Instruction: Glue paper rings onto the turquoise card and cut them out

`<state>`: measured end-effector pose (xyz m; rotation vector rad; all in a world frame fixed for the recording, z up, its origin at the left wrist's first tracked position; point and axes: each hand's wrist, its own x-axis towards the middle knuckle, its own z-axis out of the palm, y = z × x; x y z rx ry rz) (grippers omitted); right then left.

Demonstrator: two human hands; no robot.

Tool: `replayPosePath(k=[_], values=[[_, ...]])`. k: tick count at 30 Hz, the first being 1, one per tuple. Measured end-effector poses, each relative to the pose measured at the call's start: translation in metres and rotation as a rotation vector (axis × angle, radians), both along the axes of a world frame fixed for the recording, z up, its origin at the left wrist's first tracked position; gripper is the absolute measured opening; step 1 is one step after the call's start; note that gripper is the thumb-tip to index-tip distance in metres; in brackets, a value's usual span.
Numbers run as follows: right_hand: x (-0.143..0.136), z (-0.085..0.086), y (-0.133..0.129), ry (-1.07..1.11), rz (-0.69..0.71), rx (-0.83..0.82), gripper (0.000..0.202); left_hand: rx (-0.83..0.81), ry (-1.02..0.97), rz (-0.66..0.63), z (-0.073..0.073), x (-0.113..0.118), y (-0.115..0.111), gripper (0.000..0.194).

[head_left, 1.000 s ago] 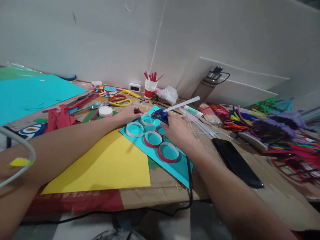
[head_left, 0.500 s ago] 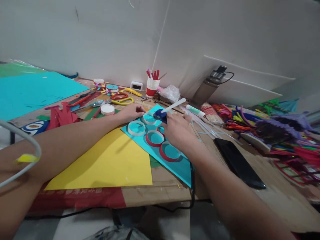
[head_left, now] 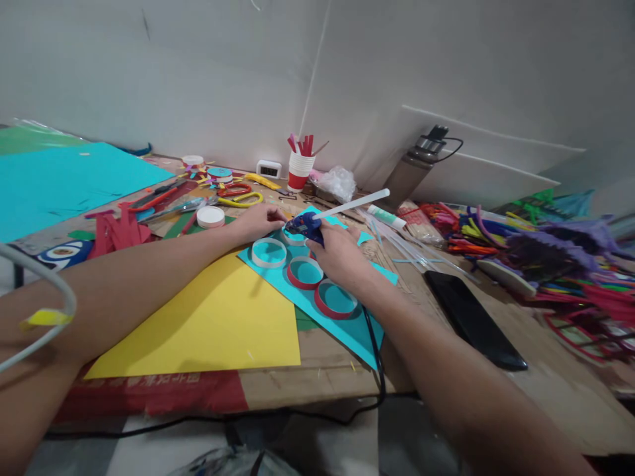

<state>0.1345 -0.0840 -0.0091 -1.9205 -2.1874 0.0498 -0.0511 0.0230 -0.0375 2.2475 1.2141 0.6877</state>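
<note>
My right hand [head_left: 342, 251] is closed round a blue hot glue gun [head_left: 310, 227], a long white glue stick [head_left: 354, 203] jutting from its back. Its nozzle points left, over the far white paper ring [head_left: 296, 240]. My left hand [head_left: 258, 223] has its fingers curled at that ring's left rim, seemingly pinching it; the fingertips are partly hidden. Another white ring [head_left: 268, 253] and two red-and-white rings, a middle one [head_left: 304, 272] and a nearer one [head_left: 336, 299], stand on a turquoise sheet [head_left: 354, 337]. My right hand hides part of the sheet.
A yellow sheet [head_left: 213, 324] lies in front. Scissors [head_left: 241, 199], a white round lid [head_left: 210, 217] and red strips [head_left: 119, 231] sit left. A paper cup [head_left: 300, 170] and dark bottle [head_left: 414, 168] stand behind; a phone [head_left: 473, 318] and pipe cleaners [head_left: 489, 228] lie right. The gun's black cord [head_left: 374, 344] hangs over the edge.
The glue gun has shifted left and turned, so its nozzle now sits near my left fingertips and its glue stick points further right. My left hand has barely moved.
</note>
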Motion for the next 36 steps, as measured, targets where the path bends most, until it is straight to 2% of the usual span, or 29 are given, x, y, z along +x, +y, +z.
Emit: replayPosePath(k=[21,29,36], values=[[0.0028,-0.0036,0.0005,0.025,0.000,0.060,0.020,-0.039,-0.044,0.007,-0.0026,-0.0017,0.0006,0.020],[-0.0003,-0.0024,-0.0012,0.037,0.025,0.029,0.021,-0.014,-0.041,-0.008,-0.0047,-0.0024,0.0035,0.019],[0.0022,-0.0040,0.0026,-0.022,-0.016,0.063,0.020,-0.018,-0.044,0.005,-0.0027,-0.0006,0.0014,0.018]])
